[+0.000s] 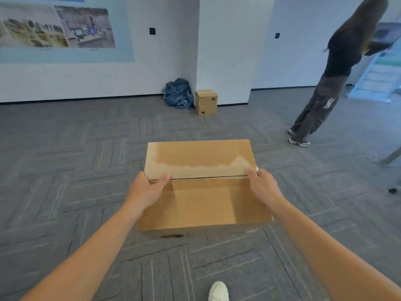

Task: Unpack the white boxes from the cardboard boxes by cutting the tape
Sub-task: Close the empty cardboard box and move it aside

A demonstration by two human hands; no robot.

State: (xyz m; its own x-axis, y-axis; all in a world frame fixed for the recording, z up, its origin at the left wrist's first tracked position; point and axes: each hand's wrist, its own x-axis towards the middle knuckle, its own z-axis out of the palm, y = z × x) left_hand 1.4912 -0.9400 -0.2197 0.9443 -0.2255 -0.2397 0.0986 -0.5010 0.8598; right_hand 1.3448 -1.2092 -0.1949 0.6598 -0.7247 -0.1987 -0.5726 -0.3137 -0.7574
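A brown cardboard box (201, 192) is in front of me above the grey carpet, its top flaps meeting in a dark seam across the middle. My left hand (147, 190) grips its left side with the thumb on top near the seam. My right hand (263, 187) grips the right side the same way and wears a ring. Pale torn patches where tape was mark the far flap. No white boxes or cutting tool are visible.
Two small cardboard boxes (206, 102) are stacked against a white pillar at the back, beside a crumpled blue bundle (179, 93). A person (329, 83) stands at the right. My white shoe (218, 292) shows at the bottom edge. A chair leg (392, 157) is at far right.
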